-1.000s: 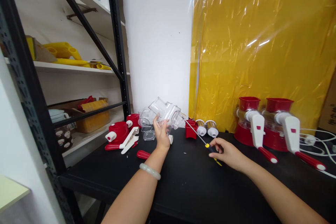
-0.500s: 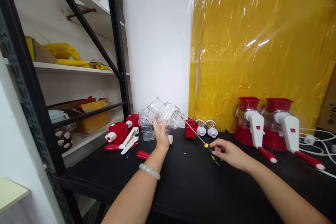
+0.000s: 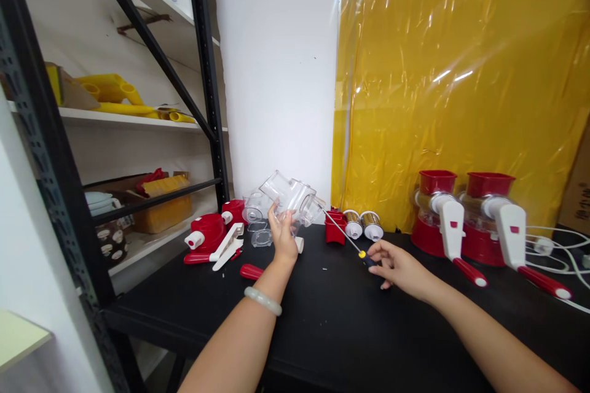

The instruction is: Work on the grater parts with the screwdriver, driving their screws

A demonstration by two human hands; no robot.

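Observation:
My left hand (image 3: 283, 236) is wrapped round a clear plastic housing (image 3: 295, 198) with tube-like openings, held tilted above the black table. My right hand (image 3: 391, 267) grips the dark handle of a long screwdriver (image 3: 367, 259) with a yellow collar. Its thin shaft slants up and left to the right end of the clear housing. Whether the tip touches a screw is too small to tell. Below my left wrist lies a red handle (image 3: 251, 271), partly hidden. A red curved part (image 3: 335, 227) and two grater drums (image 3: 371, 226) stand behind the screwdriver.
Two assembled red-and-white rotary graters (image 3: 437, 212) stand at the right, beside white cables (image 3: 560, 252). At the left are a red base (image 3: 209, 232), a white crank arm (image 3: 228, 249) and clear rings (image 3: 262, 237). A black shelf frame (image 3: 207, 73) rises on the left.
My right hand's fingers have shifted round the screwdriver handle, and less of the handle shows. My left hand and the clear housing stay in place.

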